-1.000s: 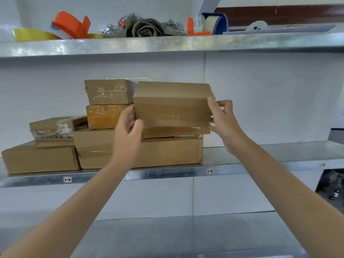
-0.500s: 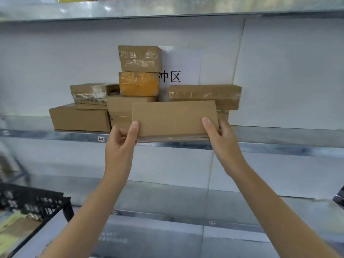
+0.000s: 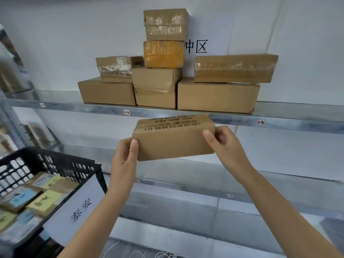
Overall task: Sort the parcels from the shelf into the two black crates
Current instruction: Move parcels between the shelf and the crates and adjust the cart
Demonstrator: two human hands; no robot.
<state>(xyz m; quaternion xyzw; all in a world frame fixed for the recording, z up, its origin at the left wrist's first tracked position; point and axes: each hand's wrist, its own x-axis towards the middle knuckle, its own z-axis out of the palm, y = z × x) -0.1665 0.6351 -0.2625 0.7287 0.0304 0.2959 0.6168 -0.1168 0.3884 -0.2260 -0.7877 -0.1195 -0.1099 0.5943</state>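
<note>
I hold a flat brown cardboard parcel (image 3: 173,138) with black printed text on its upper face, in front of and just below the metal shelf (image 3: 288,113). My left hand (image 3: 124,155) grips its left end and my right hand (image 3: 223,144) grips its right end. Several brown parcels (image 3: 216,95) remain stacked on the shelf, one of them orange-taped (image 3: 163,54). A black crate (image 3: 55,164) with a white paper label stands at the lower left, holding several parcels with yellow and blue notes.
A lower metal shelf (image 3: 242,175) runs behind my forearms. A white sign with black characters (image 3: 198,46) hangs on the wall behind the stack. White string lies at the bottom (image 3: 149,254). Only one crate is in view.
The parcel came off the stack, moved down below the shelf edge and tilted so its printed face shows. The view has dropped and the black crate has come further into sight.
</note>
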